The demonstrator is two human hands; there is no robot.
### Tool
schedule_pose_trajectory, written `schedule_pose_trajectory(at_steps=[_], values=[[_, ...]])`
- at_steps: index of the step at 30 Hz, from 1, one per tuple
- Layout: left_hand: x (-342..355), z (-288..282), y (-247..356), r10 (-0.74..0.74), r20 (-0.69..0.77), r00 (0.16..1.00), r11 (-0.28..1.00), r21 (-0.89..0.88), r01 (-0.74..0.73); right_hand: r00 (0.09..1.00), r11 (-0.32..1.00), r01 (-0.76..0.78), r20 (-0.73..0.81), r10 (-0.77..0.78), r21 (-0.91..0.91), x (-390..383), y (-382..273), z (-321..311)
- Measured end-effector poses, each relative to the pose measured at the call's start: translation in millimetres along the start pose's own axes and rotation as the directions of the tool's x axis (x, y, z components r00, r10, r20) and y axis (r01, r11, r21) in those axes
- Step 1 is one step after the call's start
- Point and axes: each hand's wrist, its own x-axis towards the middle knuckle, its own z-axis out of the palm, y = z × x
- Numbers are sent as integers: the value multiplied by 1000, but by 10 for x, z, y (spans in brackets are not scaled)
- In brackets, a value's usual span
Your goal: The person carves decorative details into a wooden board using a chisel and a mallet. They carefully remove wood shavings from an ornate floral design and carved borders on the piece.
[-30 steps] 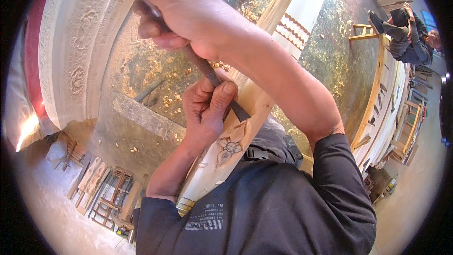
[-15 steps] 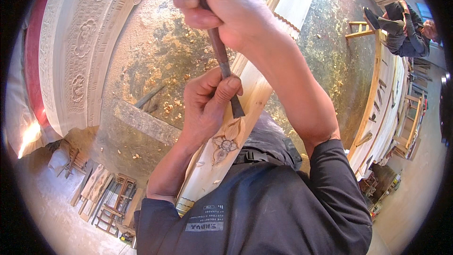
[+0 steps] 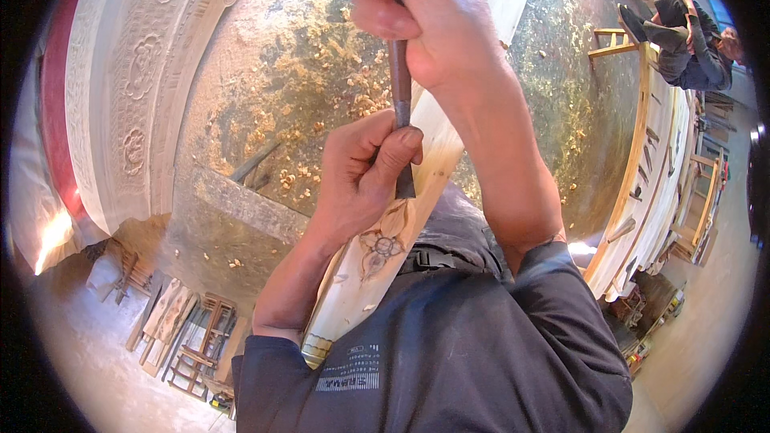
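A wood chisel with a dark handle stands almost upright in both my hands. My right hand is closed round the upper handle, near the top of the view. Lower down, my left hand grips the shank between thumb and curled fingers. The wide blade tip meets, or nearly meets, the pale wooden board at the edge of a carved flower; exact contact cannot be made out. This long board runs from my waist away to the upper right, with another carved motif at its far end.
Wood shavings litter the dark worktop. A flat wooden strip lies left of my hands. Large carved panels stand at far left. At right is a bench with tools, and beyond it a seated person.
My right hand and the chisel's handle have swung to the right, bringing the chisel closer to upright. My left hand has shifted slightly right, while the blade stays by the carved flower.
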Motion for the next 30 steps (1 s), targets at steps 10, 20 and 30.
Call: schedule_pose_trajectory(at_steps=[10, 20, 30], values=[[-1, 4, -10, -15, -30, 999, 1000, 9, 16, 997, 995, -69, -27, 71, 71, 58, 73, 35], [61, 42, -22, 35, -68, 997, 998, 55, -31, 994, 990, -47, -93, 59, 130, 72, 97, -126], [34, 56, 22, 19, -85, 996, 999, 48, -15, 986, 989, -40, -155, 62, 139, 57, 83, -90]])
